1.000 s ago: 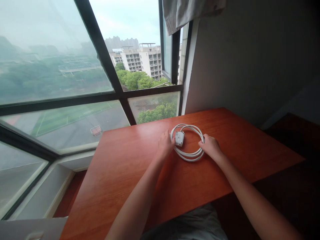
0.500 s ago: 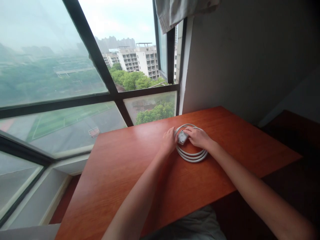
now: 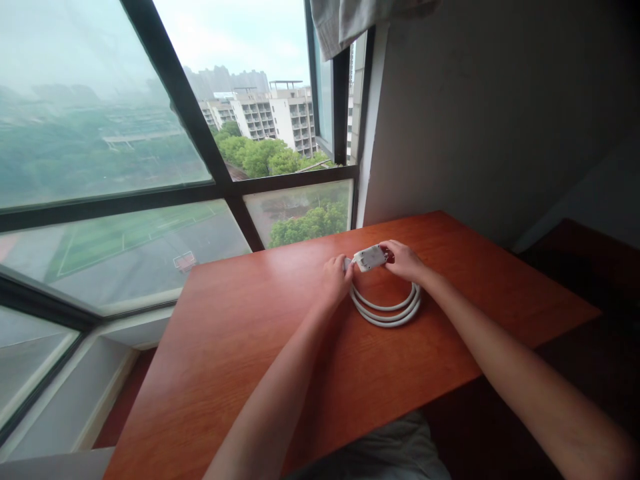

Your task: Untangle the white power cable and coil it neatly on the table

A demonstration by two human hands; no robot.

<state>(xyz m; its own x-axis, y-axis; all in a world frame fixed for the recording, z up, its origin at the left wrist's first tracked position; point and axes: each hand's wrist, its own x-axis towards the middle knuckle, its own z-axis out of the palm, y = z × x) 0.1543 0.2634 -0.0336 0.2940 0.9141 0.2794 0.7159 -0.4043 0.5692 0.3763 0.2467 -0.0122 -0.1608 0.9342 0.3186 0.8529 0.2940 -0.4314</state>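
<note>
A coiled white extension cord (image 3: 387, 320) lies on the reddish-brown wooden table (image 3: 260, 333). Its small white socket block (image 3: 371, 258) is raised above the far side of the loops, with holes visible on its face. My right hand (image 3: 404, 260) grips the block's right end, fingers closed around it. At the left side of the coil, my left hand (image 3: 340, 275) is closed on a white end piece (image 3: 347, 264) of the cord, probably the plug, mostly covered by the fingers. A thin gap separates that piece from the block.
Dark-framed windows (image 3: 230, 190) run along the far and left sides of the table. A grey wall (image 3: 465, 120) rises behind its right part, and a curtain (image 3: 345, 27) hangs above. Grey cloth (image 3: 390, 447) shows below the near table edge.
The socket block has turned and moved up and right with my right hand, to the far side of the coil. A white end piece now shows in my left hand.
</note>
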